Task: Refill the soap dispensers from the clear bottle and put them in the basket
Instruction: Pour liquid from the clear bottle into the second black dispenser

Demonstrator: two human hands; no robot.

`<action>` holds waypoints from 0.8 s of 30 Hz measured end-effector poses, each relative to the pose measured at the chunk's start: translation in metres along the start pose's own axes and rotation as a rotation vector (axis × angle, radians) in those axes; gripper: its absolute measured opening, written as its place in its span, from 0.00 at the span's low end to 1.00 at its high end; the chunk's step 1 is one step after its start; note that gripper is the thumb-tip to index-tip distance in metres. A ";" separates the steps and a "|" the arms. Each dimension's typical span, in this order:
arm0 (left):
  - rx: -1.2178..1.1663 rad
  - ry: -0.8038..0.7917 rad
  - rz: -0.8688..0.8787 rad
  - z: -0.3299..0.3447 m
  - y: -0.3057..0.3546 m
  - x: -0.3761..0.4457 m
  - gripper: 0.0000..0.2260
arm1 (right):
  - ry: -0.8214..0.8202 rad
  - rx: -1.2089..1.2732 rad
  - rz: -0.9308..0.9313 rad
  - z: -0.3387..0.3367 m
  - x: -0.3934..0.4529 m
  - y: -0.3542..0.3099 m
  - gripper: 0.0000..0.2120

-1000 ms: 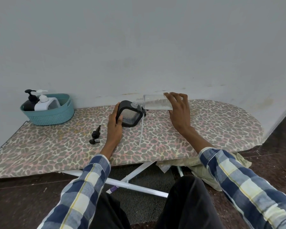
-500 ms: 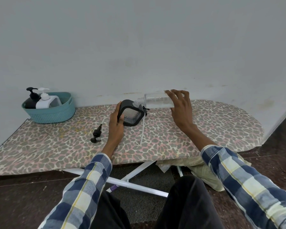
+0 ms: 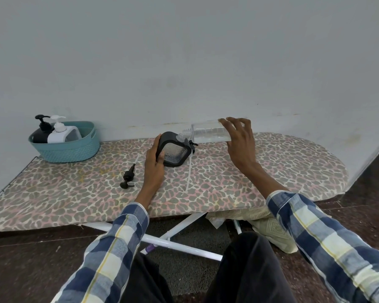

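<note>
Centrally on the ironing board (image 3: 228, 184), stood a black dispenser (image 3: 175, 153) with a clear window, tilted and gripped along its left side by the left hand (image 3: 154, 165), fingers curled round the frame. Held just right of the dispenser and above the board, a clear bottle (image 3: 208, 134), lying nearly level, neck pointing left at the dispenser's open mouth, clasped at its base end by the right hand (image 3: 241, 145), fingers wrapped over the top. Whether the two necks touched could not be told.

Left of the dispenser on the board lay a black pump head (image 3: 127, 179), apart from the left hand. Just right of the dispenser lay a thin white tube (image 3: 189, 176), running toward the board's near edge. At the board's far left corner, against the wall, sat a teal basket (image 3: 74, 152) already holding a black pump bottle (image 3: 42, 133) and a white pump bottle (image 3: 60, 133) side by side. Between basket and pump head, bare patterned cover; likewise over the rounded right end of the board, beyond the right hand. Below the board's near edge showed white crossed legs (image 3: 173, 241) and a pale cloth (image 3: 269, 230).
</note>
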State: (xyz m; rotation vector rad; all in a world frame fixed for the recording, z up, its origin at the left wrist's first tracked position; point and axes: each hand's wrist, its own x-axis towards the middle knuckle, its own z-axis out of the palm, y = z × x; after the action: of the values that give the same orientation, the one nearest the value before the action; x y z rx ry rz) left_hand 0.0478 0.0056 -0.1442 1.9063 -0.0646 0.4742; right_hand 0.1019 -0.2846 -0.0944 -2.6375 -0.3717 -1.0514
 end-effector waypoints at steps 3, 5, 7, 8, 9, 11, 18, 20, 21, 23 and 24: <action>-0.001 0.003 -0.001 0.000 0.000 0.000 0.23 | 0.000 -0.006 -0.004 -0.001 0.001 0.000 0.44; 0.000 0.003 0.001 0.000 0.000 0.000 0.23 | 0.000 -0.008 -0.008 -0.001 0.002 0.000 0.44; -0.002 0.003 0.002 0.000 0.000 -0.001 0.23 | -0.005 -0.008 -0.012 -0.002 0.003 0.000 0.44; -0.005 0.004 0.001 0.000 0.000 -0.001 0.24 | -0.008 -0.009 -0.014 -0.002 0.003 0.000 0.44; -0.011 0.003 0.001 0.000 0.000 -0.001 0.24 | -0.010 -0.011 -0.015 -0.002 0.003 0.000 0.44; -0.022 0.002 0.000 0.000 0.001 -0.001 0.24 | -0.008 -0.012 -0.016 -0.002 0.003 0.001 0.44; -0.028 0.008 -0.003 0.001 0.001 -0.001 0.24 | -0.020 -0.013 -0.020 -0.004 0.008 0.003 0.44; -0.029 0.007 0.000 0.000 0.001 -0.002 0.24 | -0.026 -0.016 -0.019 -0.003 0.008 0.002 0.45; -0.027 0.008 0.002 0.000 0.001 -0.002 0.24 | -0.026 -0.017 -0.019 -0.002 0.009 0.002 0.45; -0.027 0.007 0.004 0.000 0.002 -0.002 0.24 | -0.026 -0.020 -0.018 -0.002 0.009 0.002 0.45; -0.029 0.008 0.005 0.000 0.002 -0.002 0.24 | -0.025 -0.022 -0.017 -0.002 0.010 0.002 0.45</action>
State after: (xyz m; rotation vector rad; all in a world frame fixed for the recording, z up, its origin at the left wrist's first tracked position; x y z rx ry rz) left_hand 0.0456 0.0043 -0.1436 1.8760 -0.0704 0.4821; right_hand 0.1082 -0.2859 -0.0868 -2.6741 -0.3910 -1.0340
